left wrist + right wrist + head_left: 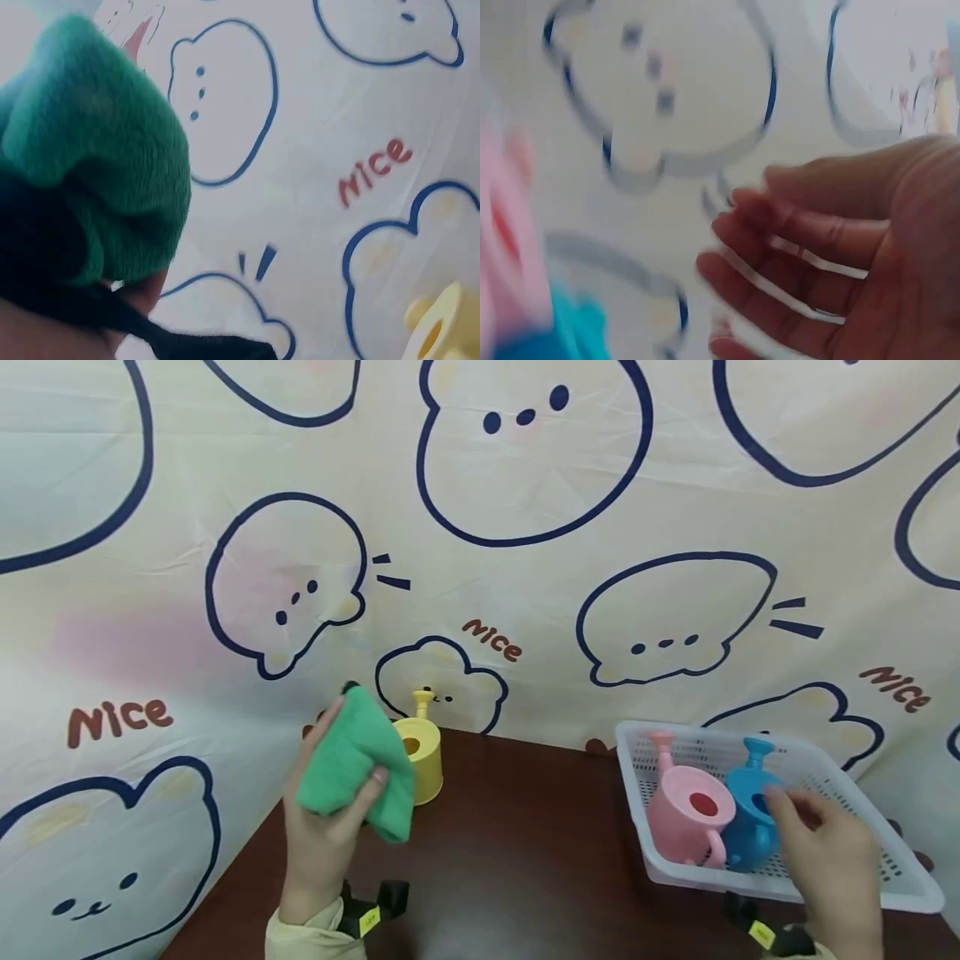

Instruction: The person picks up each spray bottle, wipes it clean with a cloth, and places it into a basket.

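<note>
My left hand (330, 835) grips a bunched green cloth (352, 747), thumb across its front; the cloth fills the left of the left wrist view. Just right of the cloth, a yellow watering can (427, 764) stands on the table, partly hidden behind it. My right hand (836, 839) hovers over a white basket (750, 882), beside a blue watering can (738, 818). Its fingers are loosely bent, with nothing between them in the right wrist view. To the blue can's left stands a pink watering can (675, 818), also inside the basket.
A dark brown table (517, 860) lies under everything. Behind it hangs a pale cloth backdrop (510, 585) with cartoon outlines and the word "Nice". The basket's perforated walls surround the pink and blue cans.
</note>
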Demonstrator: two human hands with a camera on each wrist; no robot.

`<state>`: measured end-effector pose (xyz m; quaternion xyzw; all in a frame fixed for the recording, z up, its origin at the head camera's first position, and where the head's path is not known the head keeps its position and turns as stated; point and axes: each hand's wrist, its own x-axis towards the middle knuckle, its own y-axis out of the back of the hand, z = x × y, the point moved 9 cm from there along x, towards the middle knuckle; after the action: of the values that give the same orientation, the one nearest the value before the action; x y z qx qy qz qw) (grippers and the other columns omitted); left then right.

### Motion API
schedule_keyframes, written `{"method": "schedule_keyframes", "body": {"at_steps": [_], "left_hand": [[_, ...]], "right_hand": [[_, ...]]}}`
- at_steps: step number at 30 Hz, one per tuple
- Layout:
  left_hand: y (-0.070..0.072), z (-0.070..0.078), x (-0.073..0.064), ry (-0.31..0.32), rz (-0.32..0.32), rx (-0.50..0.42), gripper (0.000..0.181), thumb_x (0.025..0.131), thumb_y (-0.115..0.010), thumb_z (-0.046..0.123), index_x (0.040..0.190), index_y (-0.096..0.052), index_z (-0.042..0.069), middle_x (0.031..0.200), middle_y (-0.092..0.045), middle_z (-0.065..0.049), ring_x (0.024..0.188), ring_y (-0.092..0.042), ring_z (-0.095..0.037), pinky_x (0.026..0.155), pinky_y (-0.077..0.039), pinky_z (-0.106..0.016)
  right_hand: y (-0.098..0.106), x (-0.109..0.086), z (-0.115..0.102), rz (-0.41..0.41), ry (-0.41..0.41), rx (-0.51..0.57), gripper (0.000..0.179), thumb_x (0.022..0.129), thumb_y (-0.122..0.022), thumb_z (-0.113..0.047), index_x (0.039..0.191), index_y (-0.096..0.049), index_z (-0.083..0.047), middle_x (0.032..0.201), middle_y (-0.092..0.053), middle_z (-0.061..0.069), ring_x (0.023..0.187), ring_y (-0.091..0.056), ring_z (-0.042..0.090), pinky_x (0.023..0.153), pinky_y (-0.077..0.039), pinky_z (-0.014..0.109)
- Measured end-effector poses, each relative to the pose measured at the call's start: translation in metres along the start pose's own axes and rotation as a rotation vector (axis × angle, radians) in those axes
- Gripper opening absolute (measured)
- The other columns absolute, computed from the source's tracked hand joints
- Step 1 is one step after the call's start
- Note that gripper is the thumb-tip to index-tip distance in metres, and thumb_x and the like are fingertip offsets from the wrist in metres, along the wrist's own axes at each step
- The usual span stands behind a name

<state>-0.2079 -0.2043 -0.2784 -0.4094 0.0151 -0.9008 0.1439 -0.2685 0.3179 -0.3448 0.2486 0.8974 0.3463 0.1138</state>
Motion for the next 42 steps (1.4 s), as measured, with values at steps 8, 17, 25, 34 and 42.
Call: {"method": "schedule_keyframes", "body": {"at_steps": [8, 17, 25, 34, 42], "left_hand": [[0.025, -0.005, 0.001, 0.019, 0.199, -0.107, 0.074, 0.088, -0.062, -0.022, 0.156, -0.049, 0.004, 0.124, -0.066, -0.003, 0.105, -0.062, -0.016, 0.095, -0.053, -0.022], [0.019, -0.006, 0.005, 0.018, 0.188, -0.028, 0.074, 0.087, -0.066, -0.02, 0.155, -0.051, 0.005, 0.126, -0.067, 0.0, 0.108, -0.061, -0.016, 0.093, -0.052, -0.022], [0.02, -0.005, 0.002, 0.049, 0.192, 0.047, 0.074, 0.088, -0.067, -0.019, 0.156, -0.05, 0.006, 0.131, -0.065, 0.002, 0.111, -0.06, -0.015, 0.094, -0.052, -0.019], [0.015, -0.008, 0.0, 0.075, 0.184, 0.085, 0.074, 0.089, -0.067, -0.017, 0.157, -0.049, 0.008, 0.131, -0.064, 0.003, 0.11, -0.06, -0.015, 0.091, -0.053, -0.019], [0.013, -0.025, 0.001, 0.199, 0.167, 0.149, 0.077, 0.09, -0.07, -0.013, 0.157, -0.05, 0.018, 0.136, -0.062, 0.003, 0.116, -0.058, -0.018, 0.097, -0.05, -0.024]], "right_hand": [[-0.104, -0.066, -0.124, -0.276, 0.576, 0.145, 0.036, 0.105, -0.064, -0.038, 0.129, -0.073, -0.011, 0.125, -0.075, 0.011, 0.105, -0.067, 0.019, 0.084, -0.054, 0.026], [-0.282, -0.114, -0.155, -0.83, 0.586, 0.441, 0.044, 0.101, -0.072, -0.032, 0.138, -0.064, -0.009, 0.134, -0.07, 0.012, 0.124, -0.067, 0.027, 0.102, -0.057, 0.04], [-0.366, -0.147, -0.161, -1.147, 0.549, 0.511, 0.063, 0.103, -0.07, -0.031, 0.157, -0.045, -0.009, 0.158, -0.051, 0.013, 0.15, -0.048, 0.035, 0.121, -0.044, 0.052], [-0.381, -0.159, -0.165, -1.145, 0.616, 0.466, 0.043, 0.105, -0.066, -0.033, 0.144, -0.061, -0.016, 0.14, -0.065, 0.004, 0.128, -0.061, 0.021, 0.105, -0.053, 0.041], [-0.366, -0.131, -0.151, -0.964, 0.502, 0.506, 0.041, 0.111, -0.051, -0.038, 0.113, -0.072, -0.003, 0.107, -0.073, 0.009, 0.097, -0.062, 0.017, 0.09, -0.053, 0.039]]}}
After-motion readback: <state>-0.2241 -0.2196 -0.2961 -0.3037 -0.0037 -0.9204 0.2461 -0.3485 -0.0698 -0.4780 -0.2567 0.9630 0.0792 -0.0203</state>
